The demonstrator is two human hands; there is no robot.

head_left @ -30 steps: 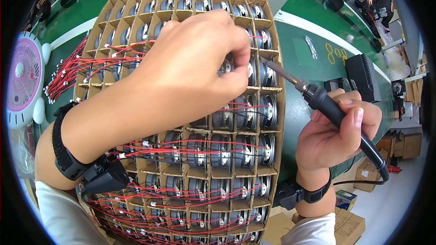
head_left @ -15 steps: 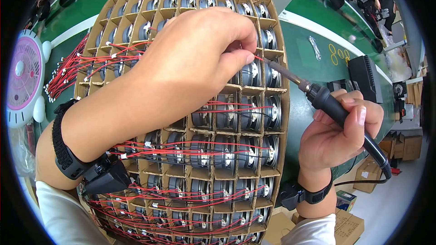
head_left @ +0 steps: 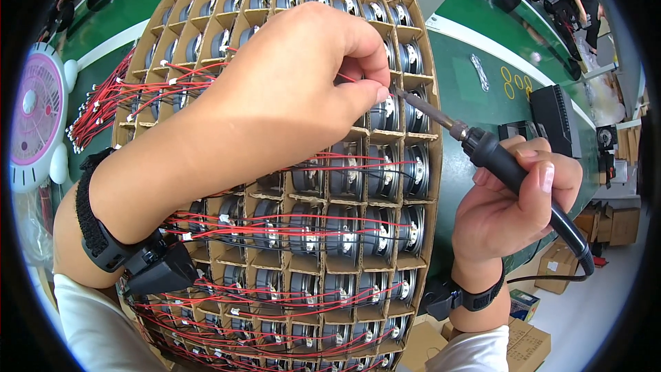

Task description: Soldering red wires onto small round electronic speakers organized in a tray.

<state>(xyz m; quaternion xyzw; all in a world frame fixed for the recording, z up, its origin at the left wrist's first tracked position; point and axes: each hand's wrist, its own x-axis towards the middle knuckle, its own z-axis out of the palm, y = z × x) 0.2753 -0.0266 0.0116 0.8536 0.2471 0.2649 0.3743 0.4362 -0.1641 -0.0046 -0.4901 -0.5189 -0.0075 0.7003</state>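
Note:
My left hand (head_left: 303,62) reaches over a cardboard box with dividers (head_left: 433,186), thumb and forefinger pinched on a thin red wire (head_left: 346,78). Beneath the fingertips sits a small round speaker (head_left: 381,116) with silver terminals, one of several standing on edge in the cells. A black soldering iron (head_left: 499,158) is gripped in my right hand (head_left: 509,207), its shaft slanting up and left. The iron's tip is beside my left fingertips, close to the wire; whether they touch is too fine to tell.
Bundled red wires with white connectors (head_left: 103,107) lie left of the box, near a pink and white fan (head_left: 34,107). On the green bench at right are yellow rings (head_left: 508,81), a coiled cable (head_left: 478,72) and a black device (head_left: 553,118). A person (head_left: 584,14) is far right.
The iron's tip and my left fingertips have shifted slightly downward, with the tip a little nearer the fingers. Both grips stay the same.

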